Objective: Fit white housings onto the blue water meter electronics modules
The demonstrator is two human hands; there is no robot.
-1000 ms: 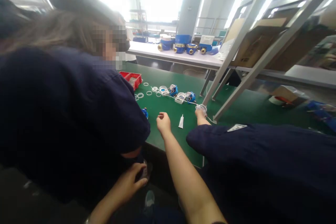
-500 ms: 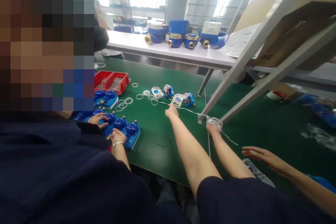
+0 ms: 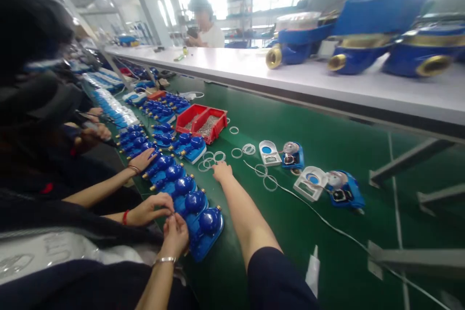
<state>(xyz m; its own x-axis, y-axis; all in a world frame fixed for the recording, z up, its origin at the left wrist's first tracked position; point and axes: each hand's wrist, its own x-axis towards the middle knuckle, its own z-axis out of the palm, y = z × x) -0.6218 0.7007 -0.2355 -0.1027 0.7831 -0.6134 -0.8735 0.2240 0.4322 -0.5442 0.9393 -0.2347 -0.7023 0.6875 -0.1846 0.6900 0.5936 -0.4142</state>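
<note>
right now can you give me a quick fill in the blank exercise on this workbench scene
1. The person's left hand reaches to a cluster of clear ____ on the green mat.
2. The tray with two compartments is coloured ____.
3. The white tube lies near the mat's ____ edge.
4. The big blue meters stand on the ____ shelf behind the mat.

Missing words: rings; red; near; white

Glossy blue plastic meter shells (image 3: 184,185) lie on a matt green mat (image 3: 319,131).
</note>
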